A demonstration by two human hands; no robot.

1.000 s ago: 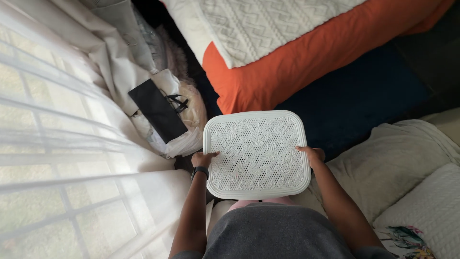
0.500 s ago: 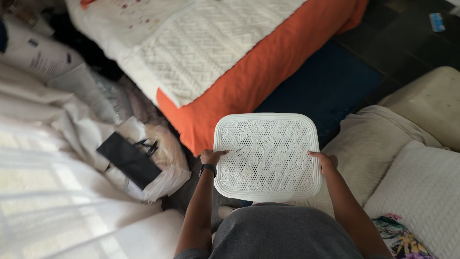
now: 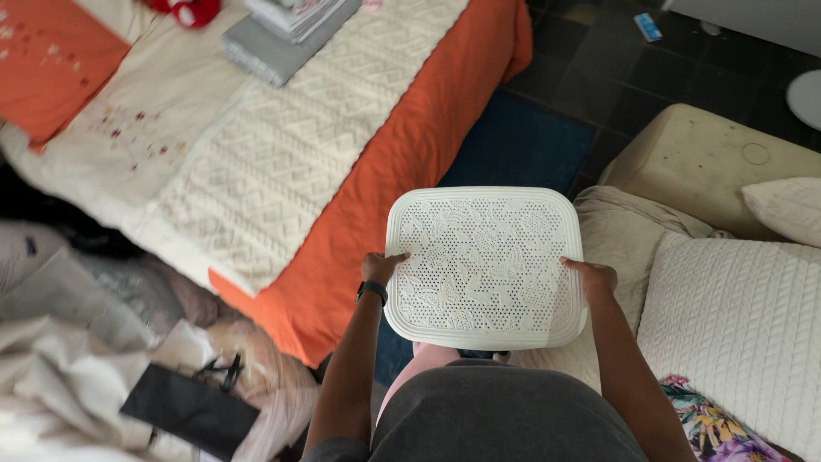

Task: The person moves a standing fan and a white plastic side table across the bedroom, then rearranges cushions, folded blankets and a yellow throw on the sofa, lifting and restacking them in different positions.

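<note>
Carrying the white perforated lid point(image 3: 485, 267) level at waist height, the left hand point(image 3: 379, 267) and right hand point(image 3: 592, 277) pinch its opposite edges, thumbs on top; setting it down likely needs both releasing together.

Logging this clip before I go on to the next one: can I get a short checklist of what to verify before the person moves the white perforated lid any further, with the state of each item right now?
1. Left hand grips the lid's left edge: ok.
2. Right hand grips the right edge: ok.
3. White perforated lid held roughly level, not tipping: ok.
4. Nothing lying on the lid: ok.
5. Space straight ahead: orange-sheeted bed at the left, cream cushions at the right, dark blue rug between them: ok.
6. Floor under the lid and at the feet, hidden by the lid and the person's body: cannot tell.
</note>
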